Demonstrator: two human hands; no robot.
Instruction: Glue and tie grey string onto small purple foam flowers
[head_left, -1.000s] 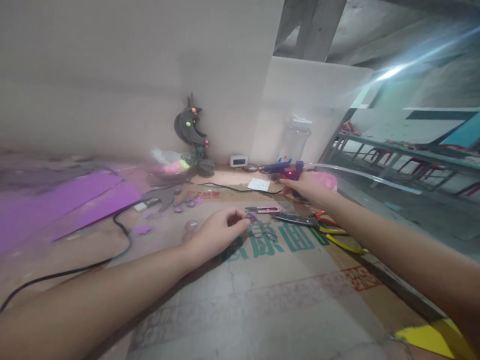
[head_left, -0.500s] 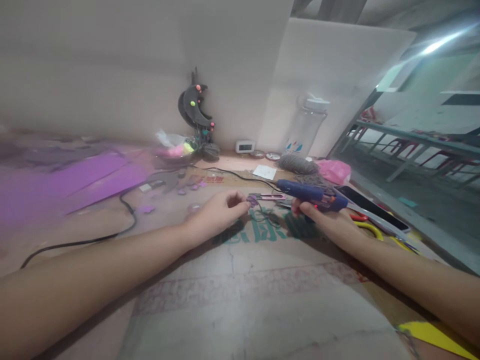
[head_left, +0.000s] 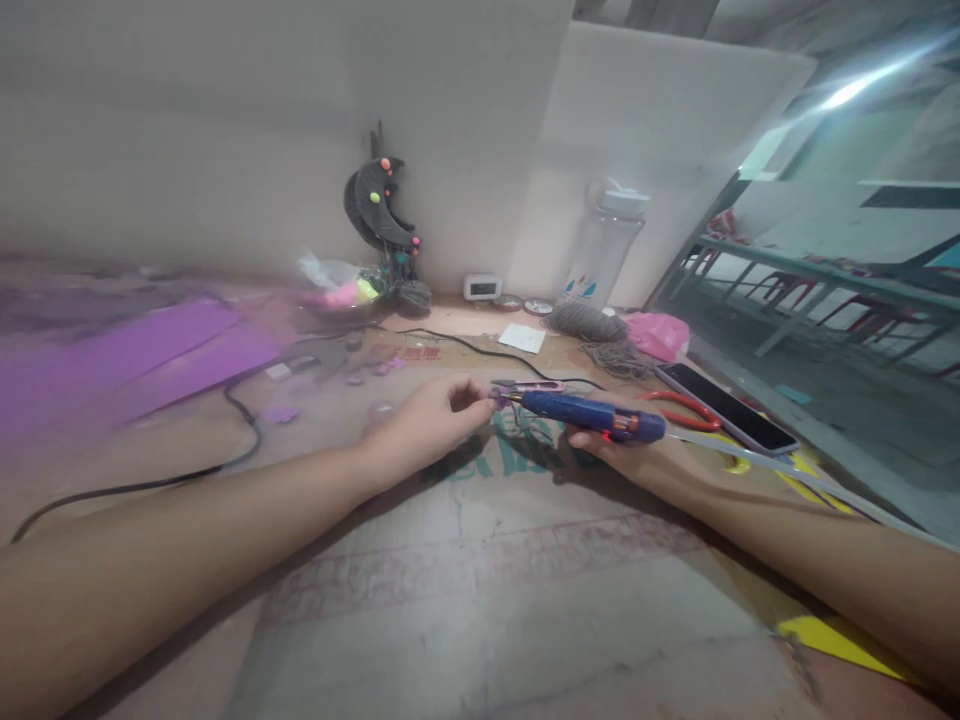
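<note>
My right hand (head_left: 615, 455) grips a blue glue gun (head_left: 589, 412) and holds it level, its nozzle pointing left. The nozzle tip meets a small purple piece (head_left: 497, 398) that my left hand (head_left: 431, 425) pinches between thumb and fingers just above the cardboard sheet (head_left: 495, 560). The gun's black cord (head_left: 225, 455) runs off to the left across the table. A pink thread snipper (head_left: 529, 386) lies just behind the gun's nozzle.
Purple foam sheets (head_left: 150, 355) lie at the left. A black crescent ornament (head_left: 379, 205), a bowl of bright bits (head_left: 341, 300), a small clock (head_left: 482, 288) and a clear bottle (head_left: 604, 250) stand by the wall. Grey yarn (head_left: 589, 322), a pink bag (head_left: 660, 335), a phone (head_left: 724, 408) and red-handled pliers (head_left: 686, 408) lie at the right.
My right hand picked up the glue gun from the back right and brought it left and down, so its nozzle now meets the purple piece. My left hand stayed pinched on that piece.
</note>
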